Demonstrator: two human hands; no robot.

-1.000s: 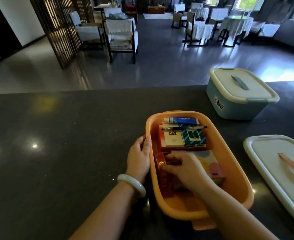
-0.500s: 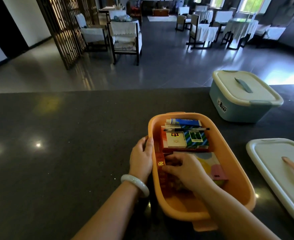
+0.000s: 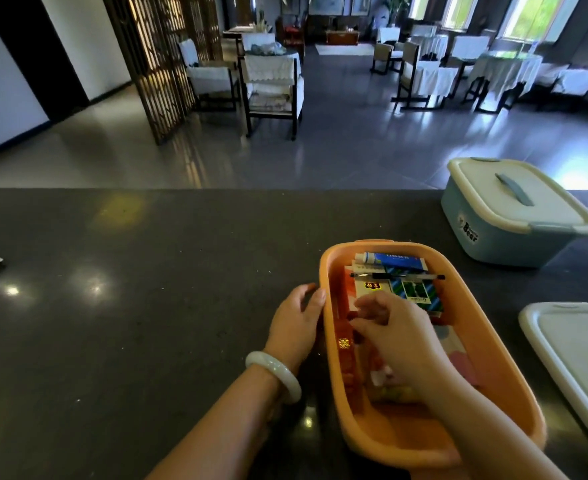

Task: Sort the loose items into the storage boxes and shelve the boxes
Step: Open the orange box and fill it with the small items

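The right hand (image 3: pixel 394 327) is down inside the orange box (image 3: pixel 493 368), fingers loosely bent over the packets; whether it holds one I cannot tell. The left hand (image 3: pixel 297 318) lies relaxed against the box's outer wall. Shuffling could dislodge the pen (image 3: pixel 398 276) balanced just beyond the fingers. Right of the hands lies a loose lid (image 3: pixel 576 348), farther off a closed blue box (image 3: pixel 514 216), all on a dark counter (image 3: pixel 147 306); beyond, a dining room.

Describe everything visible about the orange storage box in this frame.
The orange storage box is a lidless, oblong tub with rounded corners, apparently smooth plastic, upright on the dark countertop. Small packets, a tube and a pen lie at its far end. The left hand rests against its outer left wall; the right hand reaches inside over the items. A white lid lies apart to its right.
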